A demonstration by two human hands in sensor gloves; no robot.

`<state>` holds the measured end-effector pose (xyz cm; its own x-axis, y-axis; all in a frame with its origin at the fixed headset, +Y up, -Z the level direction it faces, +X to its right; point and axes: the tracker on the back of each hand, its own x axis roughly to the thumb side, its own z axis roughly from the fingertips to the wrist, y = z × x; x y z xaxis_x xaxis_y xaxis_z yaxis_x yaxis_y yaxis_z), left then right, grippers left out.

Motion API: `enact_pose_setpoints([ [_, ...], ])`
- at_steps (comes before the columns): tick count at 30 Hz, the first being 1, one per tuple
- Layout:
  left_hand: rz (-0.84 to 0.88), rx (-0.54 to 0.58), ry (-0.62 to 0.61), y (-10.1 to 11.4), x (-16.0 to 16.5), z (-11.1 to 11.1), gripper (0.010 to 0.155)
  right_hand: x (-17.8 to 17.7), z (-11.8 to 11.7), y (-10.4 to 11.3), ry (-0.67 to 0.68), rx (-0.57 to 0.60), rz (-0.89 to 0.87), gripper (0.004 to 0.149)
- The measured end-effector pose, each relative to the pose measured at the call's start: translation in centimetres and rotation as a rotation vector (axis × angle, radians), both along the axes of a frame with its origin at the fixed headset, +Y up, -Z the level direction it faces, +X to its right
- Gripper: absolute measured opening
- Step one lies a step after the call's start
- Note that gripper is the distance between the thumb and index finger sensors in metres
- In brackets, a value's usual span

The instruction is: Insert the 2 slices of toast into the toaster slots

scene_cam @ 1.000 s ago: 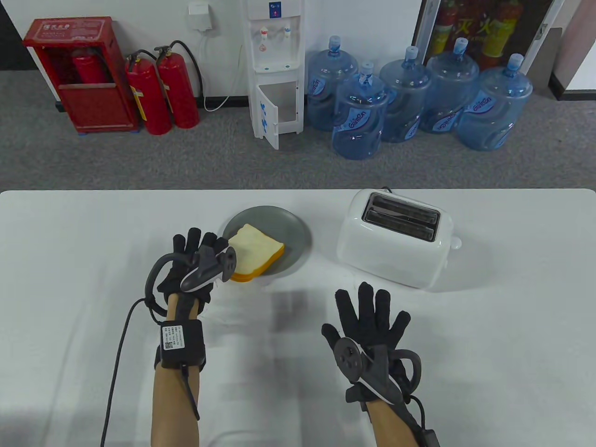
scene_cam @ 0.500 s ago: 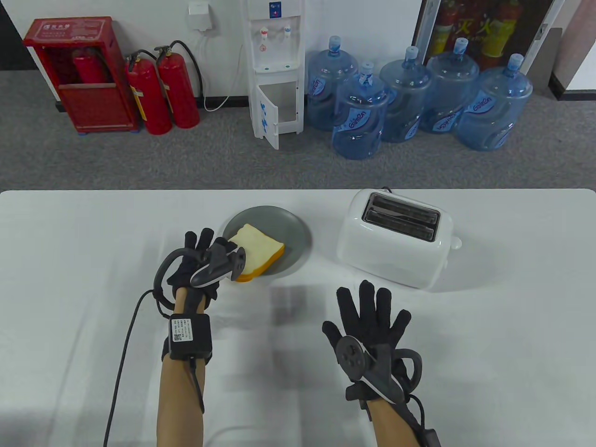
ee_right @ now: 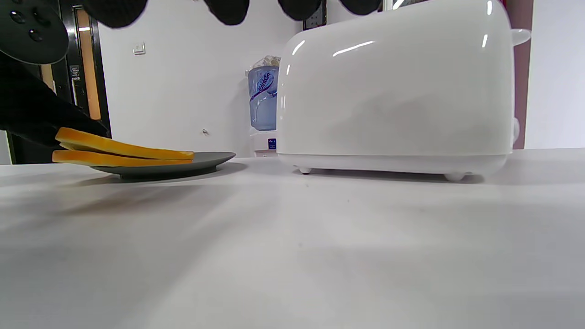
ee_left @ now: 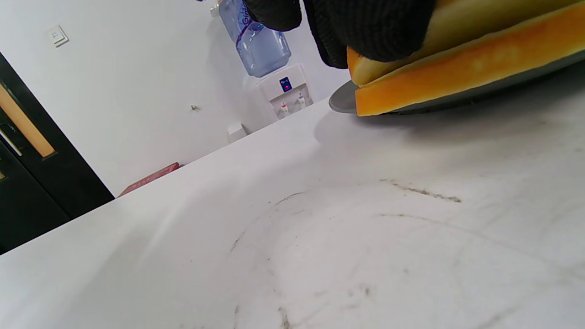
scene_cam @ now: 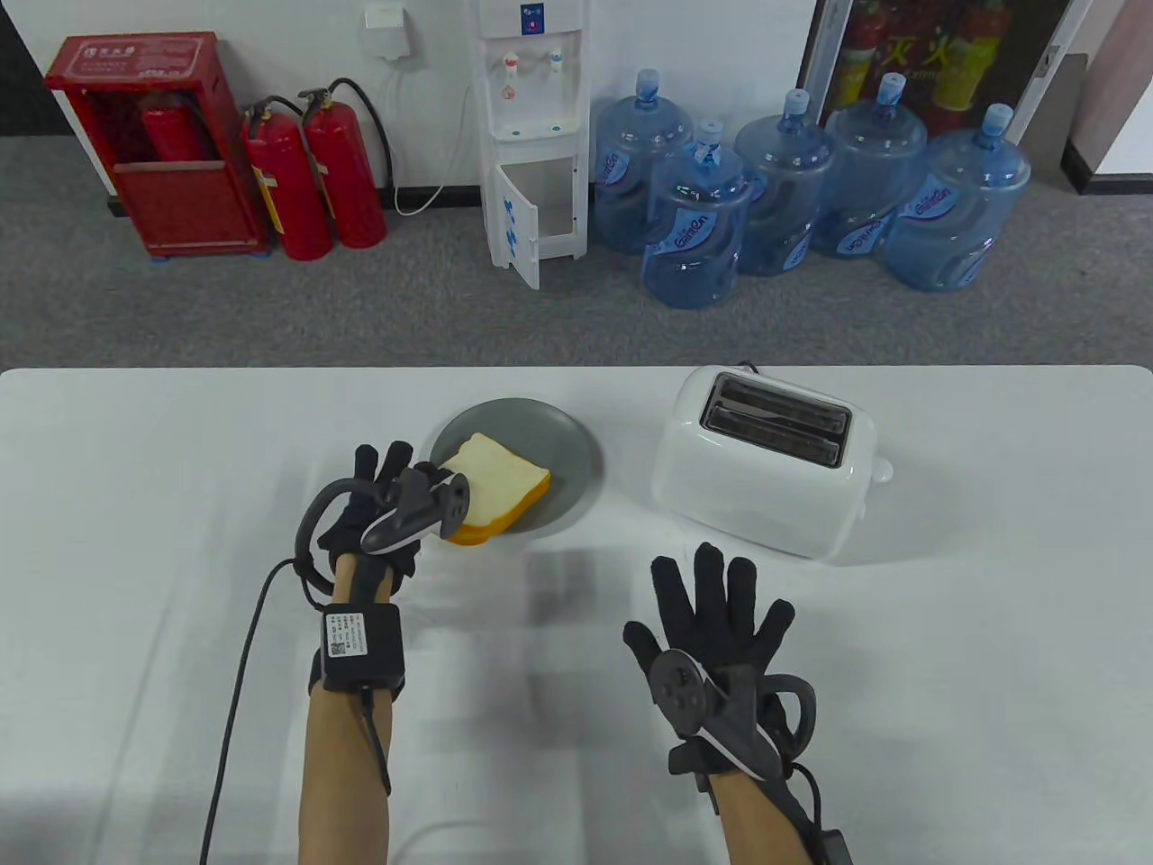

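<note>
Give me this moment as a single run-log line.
stage: picking first slice | left hand: pinching top toast slice on plate | right hand: open, idle | toaster: both slots empty

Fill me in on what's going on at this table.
A person in sensor gloves is starting to load a toaster. The left hand has its fingers on the top slice of two stacked on a grey plate. The right hand rests open on the table. Both slots are empty.

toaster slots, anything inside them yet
Nothing shows in either slot of the toaster: only dark metal guides in the table view. Both toast slices lie stacked on the grey plate. The slot bottoms are not visible.
</note>
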<state>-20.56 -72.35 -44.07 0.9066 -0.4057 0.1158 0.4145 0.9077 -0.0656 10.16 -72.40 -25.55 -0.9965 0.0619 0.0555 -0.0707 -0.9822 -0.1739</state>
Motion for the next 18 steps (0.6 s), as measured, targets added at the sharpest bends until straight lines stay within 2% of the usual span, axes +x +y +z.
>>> enact_pose_setpoints([
  [18, 0.03, 0.069, -0.011, 1.07, 0.33, -0.59, 0.05, 0.02, -0.09, 0.03, 0.001, -0.003, -0.01, 0.073],
])
